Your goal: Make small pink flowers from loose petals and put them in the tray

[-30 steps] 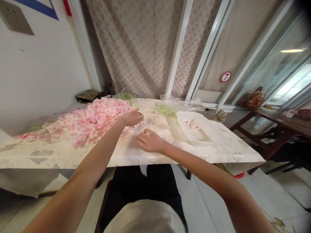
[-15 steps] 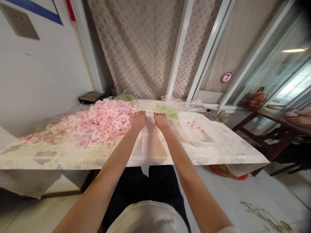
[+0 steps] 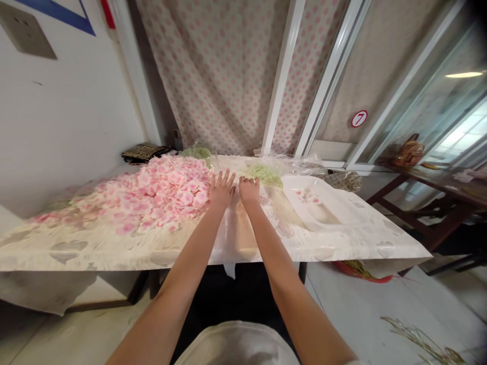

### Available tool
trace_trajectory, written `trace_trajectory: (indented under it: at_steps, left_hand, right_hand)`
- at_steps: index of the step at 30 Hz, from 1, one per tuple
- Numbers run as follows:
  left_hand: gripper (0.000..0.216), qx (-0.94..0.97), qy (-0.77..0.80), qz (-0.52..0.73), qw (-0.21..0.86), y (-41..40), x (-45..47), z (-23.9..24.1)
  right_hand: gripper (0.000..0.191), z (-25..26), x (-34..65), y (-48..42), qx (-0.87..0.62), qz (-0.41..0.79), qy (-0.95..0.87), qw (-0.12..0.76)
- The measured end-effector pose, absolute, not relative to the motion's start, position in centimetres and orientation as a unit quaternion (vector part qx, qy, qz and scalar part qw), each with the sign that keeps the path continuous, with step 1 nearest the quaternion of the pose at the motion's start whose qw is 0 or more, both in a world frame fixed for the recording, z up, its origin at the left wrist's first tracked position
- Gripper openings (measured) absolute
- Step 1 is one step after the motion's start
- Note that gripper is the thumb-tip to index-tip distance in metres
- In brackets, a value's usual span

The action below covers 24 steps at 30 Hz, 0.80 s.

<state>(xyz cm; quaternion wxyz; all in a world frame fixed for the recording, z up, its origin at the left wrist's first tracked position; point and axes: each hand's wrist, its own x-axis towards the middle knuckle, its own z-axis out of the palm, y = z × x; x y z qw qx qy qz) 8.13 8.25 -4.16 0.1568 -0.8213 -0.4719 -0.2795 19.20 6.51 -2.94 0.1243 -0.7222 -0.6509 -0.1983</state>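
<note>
Left hand point(image 3: 221, 191) goes from curled to fingers fanned out, palm down, since half a second ago; reads as pressing or steadying rather than gripping; right hand point(image 3: 249, 190) stays curled at its 3 o'clock, small gap between them; can't tell if anything's pinched in there; pink petal pile point(image 3: 160, 187) sits just beside left hand at 9 o'clock; green pile point(image 3: 266, 175) near right hand at 2 o'clock; white tray point(image 3: 323, 215) farther out, 3–4 o'clock.
</note>
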Motion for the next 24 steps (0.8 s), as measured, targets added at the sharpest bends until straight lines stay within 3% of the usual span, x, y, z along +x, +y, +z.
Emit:
trace_trajectory:
  at_steps: [15,24]
  left_hand:
    - [0.053,-0.803,-0.477,-0.325,0.151,7.8,8.7,-4.6]
    - [0.055,-0.775,-0.504,-0.355,0.142,8.4,8.5,-5.5]
  right_hand:
    - [0.029,-3.8,18.9,6.9,-0.699,-0.165,-0.672,0.182]
    - [0.028,-3.0,20.2,6.5,-0.695,-0.183,-0.677,0.16]
